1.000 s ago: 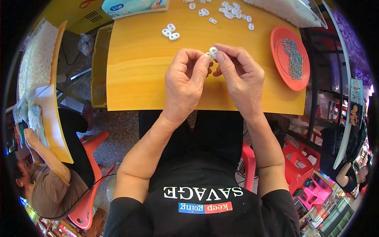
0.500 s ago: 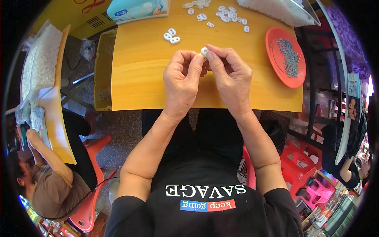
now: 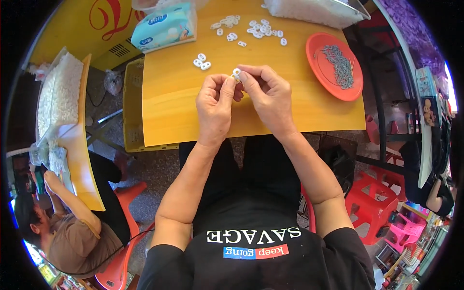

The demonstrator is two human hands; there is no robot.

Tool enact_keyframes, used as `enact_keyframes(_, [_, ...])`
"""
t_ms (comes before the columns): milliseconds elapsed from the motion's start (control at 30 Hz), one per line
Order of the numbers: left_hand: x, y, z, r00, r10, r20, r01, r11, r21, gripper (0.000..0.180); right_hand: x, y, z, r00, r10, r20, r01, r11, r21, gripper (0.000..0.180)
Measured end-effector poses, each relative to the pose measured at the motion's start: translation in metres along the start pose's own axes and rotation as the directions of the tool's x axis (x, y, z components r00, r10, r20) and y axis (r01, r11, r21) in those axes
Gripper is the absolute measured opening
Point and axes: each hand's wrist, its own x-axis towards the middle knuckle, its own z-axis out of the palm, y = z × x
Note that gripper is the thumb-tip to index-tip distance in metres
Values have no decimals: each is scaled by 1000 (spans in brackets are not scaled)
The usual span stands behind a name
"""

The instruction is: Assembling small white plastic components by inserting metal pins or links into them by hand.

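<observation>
Between the fingertips of both my hands is a small white plastic piece with a round hole [image 3: 236,72]. My left hand [image 3: 215,106] pinches it from the left, thumb against fingers. From the right, my right hand [image 3: 266,96] grips it with thumb and forefinger; its lower part is hidden by the fingers. Just beyond my left hand lies a little group of white two-hole oval pieces [image 3: 202,61]. More such white pieces [image 3: 261,29] are scattered farther back on the yellow table [image 3: 169,106].
A red plate [image 3: 316,72] of small grey metal parts stands at the table's right. At the back are a blue tissue pack [image 3: 164,29] and a bin of white pieces [image 3: 314,14]. To the left, another person [image 3: 72,232] sits at a side table. Red stools [image 3: 372,208] stand right.
The whole view has shifted and turned slightly, so the table appears lower and farther left. Both my hands keep their pinch on the white piece, with only slight finger movement.
</observation>
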Motion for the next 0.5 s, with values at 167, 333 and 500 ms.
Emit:
enact_keyframes(167, [1, -1, 1, 1000, 6, -15, -6, 1000, 13, 11, -5, 7, 7, 997, -47, -67, 47, 999, 0, 16])
enact_keyframes(333, [0, 2, 1, 999, -11, -46, 14, 998, 62, 11, -3, 8, 6, 989, -132, -73, 127, 990, -66, 14])
enact_keyframes(500, [1, 0, 1, 1000, -26, 6, 25, 995, 96, 11, 4, -1, -10, 998, 64, 19, -64, 998, 28, 18])
